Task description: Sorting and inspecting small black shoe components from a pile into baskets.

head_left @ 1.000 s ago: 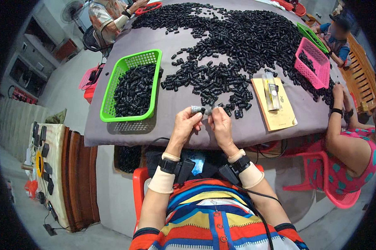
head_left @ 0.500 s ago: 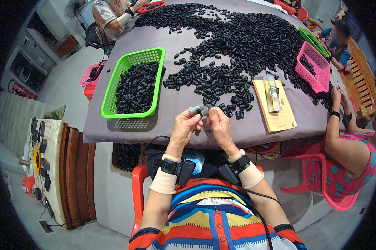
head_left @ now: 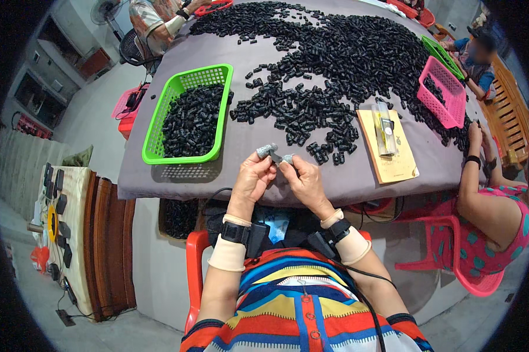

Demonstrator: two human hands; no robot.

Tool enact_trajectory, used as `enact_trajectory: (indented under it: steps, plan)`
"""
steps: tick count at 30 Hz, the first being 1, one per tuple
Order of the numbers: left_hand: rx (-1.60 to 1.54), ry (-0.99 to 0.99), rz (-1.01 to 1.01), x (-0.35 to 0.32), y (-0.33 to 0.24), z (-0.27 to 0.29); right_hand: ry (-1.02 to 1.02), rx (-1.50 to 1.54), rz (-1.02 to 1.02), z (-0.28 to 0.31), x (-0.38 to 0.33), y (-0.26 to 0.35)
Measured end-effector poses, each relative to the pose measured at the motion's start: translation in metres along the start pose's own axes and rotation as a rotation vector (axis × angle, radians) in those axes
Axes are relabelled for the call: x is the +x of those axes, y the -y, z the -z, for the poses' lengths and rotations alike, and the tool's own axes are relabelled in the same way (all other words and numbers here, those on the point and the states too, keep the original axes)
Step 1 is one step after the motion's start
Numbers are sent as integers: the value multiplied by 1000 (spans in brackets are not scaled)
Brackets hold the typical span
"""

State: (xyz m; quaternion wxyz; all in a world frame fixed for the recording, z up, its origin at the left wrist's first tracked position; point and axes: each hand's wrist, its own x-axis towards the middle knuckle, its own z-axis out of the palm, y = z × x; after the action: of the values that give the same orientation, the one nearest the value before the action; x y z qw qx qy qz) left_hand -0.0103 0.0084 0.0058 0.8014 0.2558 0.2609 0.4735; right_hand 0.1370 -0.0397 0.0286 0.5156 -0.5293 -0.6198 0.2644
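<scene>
My left hand (head_left: 254,179) and my right hand (head_left: 305,182) meet just over the front edge of the table. Grey wrapping covers a fingertip on each. A small dark piece (head_left: 276,157) shows between the wrapped fingertips, pinched from both sides; its shape is mostly hidden by the fingers. Beyond my hands lie loose short black plastic pieces (head_left: 302,120), part of a large spread-out pile. To the left stands a green basket (head_left: 227,97) filled with similar black pieces.
A cutter knife in a clear case (head_left: 385,130) rests on a tan notebook (head_left: 398,166) at right. Farther right are a pink basket (head_left: 450,111) and a green basket (head_left: 437,50). Co-workers sit at the right side and far left, one on a pink chair (head_left: 440,246).
My left hand has shifted slightly left and up, and my right hand has turned, its wrapped fingertip now showing. The gap between the fingertips has widened a little.
</scene>
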Motion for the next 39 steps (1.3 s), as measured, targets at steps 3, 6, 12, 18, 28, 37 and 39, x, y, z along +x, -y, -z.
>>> enact_trajectory:
  steps: [3,6,12,18,28,37,39]
  plan:
    - [-19,18,-15,0,0,2,-12,-27,76,-3,0,3]
    - [-35,65,-18,0,0,5,-15,-40,109,-5,-1,-2]
    - [-36,95,-2,0,1,9,13,-69,105,-5,-1,-7]
    - [-32,66,8,1,2,10,5,-112,101,-8,-2,-7]
    - [-59,69,7,1,2,9,-13,-123,119,-8,-2,-7]
    - [-43,43,44,0,-2,4,-38,-143,143,-10,-2,-6]
    - [-29,27,41,1,-2,4,-39,-150,141,-10,-1,-4]
